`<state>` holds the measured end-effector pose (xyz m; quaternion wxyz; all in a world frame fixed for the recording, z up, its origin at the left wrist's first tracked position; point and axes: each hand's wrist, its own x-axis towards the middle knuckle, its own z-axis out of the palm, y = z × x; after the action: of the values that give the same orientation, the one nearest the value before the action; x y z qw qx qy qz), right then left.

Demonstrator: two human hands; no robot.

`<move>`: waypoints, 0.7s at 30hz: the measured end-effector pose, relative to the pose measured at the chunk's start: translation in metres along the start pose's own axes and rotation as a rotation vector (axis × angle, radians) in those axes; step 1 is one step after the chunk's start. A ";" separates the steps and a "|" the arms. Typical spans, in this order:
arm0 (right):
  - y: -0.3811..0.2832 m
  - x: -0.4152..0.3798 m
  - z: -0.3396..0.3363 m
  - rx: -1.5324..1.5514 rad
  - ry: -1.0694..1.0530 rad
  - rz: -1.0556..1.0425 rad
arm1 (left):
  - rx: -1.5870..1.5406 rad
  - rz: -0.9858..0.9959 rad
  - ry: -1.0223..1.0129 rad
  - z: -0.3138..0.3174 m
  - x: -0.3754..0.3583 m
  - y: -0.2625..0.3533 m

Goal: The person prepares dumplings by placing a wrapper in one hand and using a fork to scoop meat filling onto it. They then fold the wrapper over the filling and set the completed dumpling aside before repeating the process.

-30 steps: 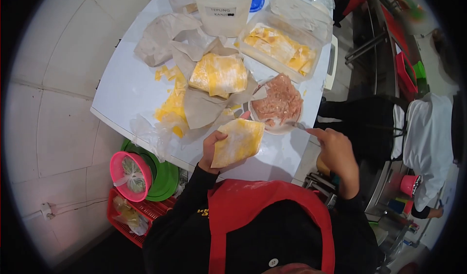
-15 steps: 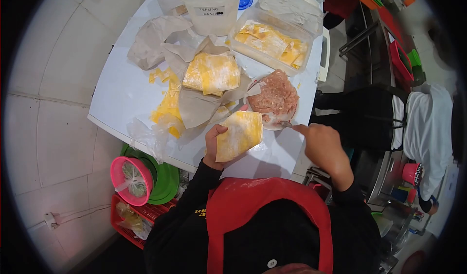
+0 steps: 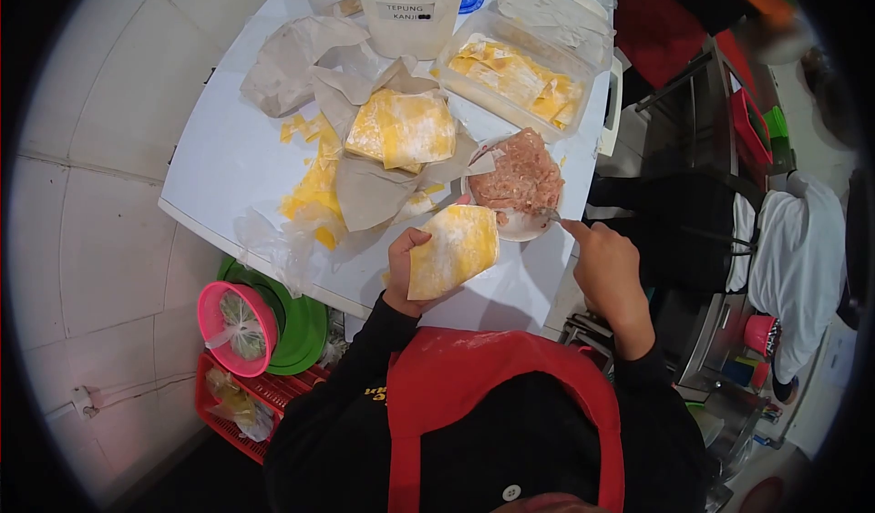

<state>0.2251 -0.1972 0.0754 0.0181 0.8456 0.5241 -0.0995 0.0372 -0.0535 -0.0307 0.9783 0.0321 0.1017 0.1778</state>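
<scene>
A: Since the earlier frame our right hand (image 3: 609, 271) has carried its utensil (image 3: 550, 213) from the bowl (image 3: 516, 229) rim into the minced filling (image 3: 516, 178).

B: Step in hand appears to be loading filling. Our left hand (image 3: 404, 271) grasps one floured wrapper (image 3: 453, 250), flat, just beside the bowl; right fingers pinch the utensil. Next, we judge, a small portion onto the wrapper's centre.

A: Count: one bowl, one wrapper stack (image 3: 403, 128), one tray (image 3: 512, 72), one tub (image 3: 410, 7).

A working food kitchen: a white tabletop (image 3: 228, 158) carries a labelled flour tub (image 3: 410, 12), a tray of wrappers (image 3: 515, 76) and a bowl of minced filling (image 3: 518, 185). Tiled walls, steel racks (image 3: 693, 121) and red aprons (image 3: 456, 395) confirm it.
</scene>
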 end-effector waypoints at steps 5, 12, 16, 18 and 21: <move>-0.006 0.001 0.003 0.003 -0.092 -0.062 | 0.014 0.023 0.006 0.002 -0.001 -0.002; 0.036 0.009 -0.033 0.734 -0.254 -0.111 | 0.066 0.016 0.005 0.007 -0.013 0.009; 0.032 0.005 -0.031 1.104 -0.484 -0.119 | 0.053 -0.036 0.136 -0.009 -0.026 0.011; 0.020 0.007 -0.033 0.950 -0.399 -0.117 | 0.036 -0.061 0.140 -0.014 -0.025 0.011; 0.015 0.006 -0.033 0.843 -0.192 -0.245 | -0.131 -0.088 -0.045 -0.003 -0.030 0.014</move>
<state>0.2461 -0.1942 0.1053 -0.2912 0.6980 0.5299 -0.3837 0.0045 -0.0511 -0.0270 0.9872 -0.0326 0.0689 0.1402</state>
